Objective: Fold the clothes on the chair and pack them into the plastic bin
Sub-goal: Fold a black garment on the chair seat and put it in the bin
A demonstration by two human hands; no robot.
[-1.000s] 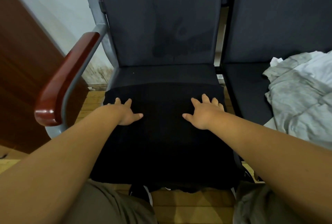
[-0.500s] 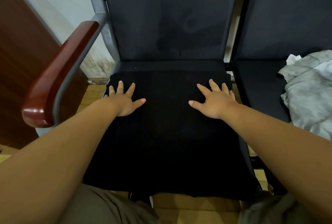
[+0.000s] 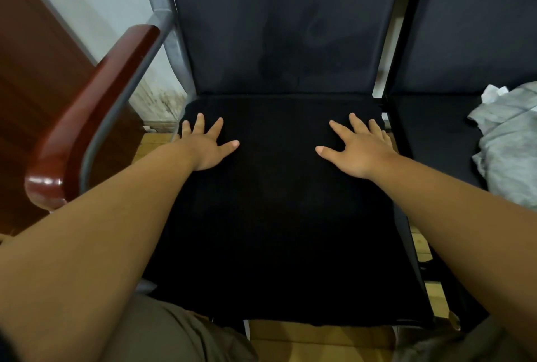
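Note:
A black garment lies spread flat over the seat of the dark chair, reaching from the backrest to the front edge. My left hand rests palm down on its far left part, fingers spread. My right hand lies flat on its far right part, fingers spread too. Neither hand grips the cloth. A crumpled grey and white pile of clothes sits on the neighbouring seat at the right. No plastic bin is in view.
A glossy red-brown armrest on a grey metal frame stands left of the seat. A wooden panel and a pale wall lie beyond it. A second dark chair adjoins on the right. Wooden floor shows below the seat.
Both hands have slid away from me across the black garment toward the backrest, spreading wider apart. The garment's far edge now reaches the backrest. The view has come closer.

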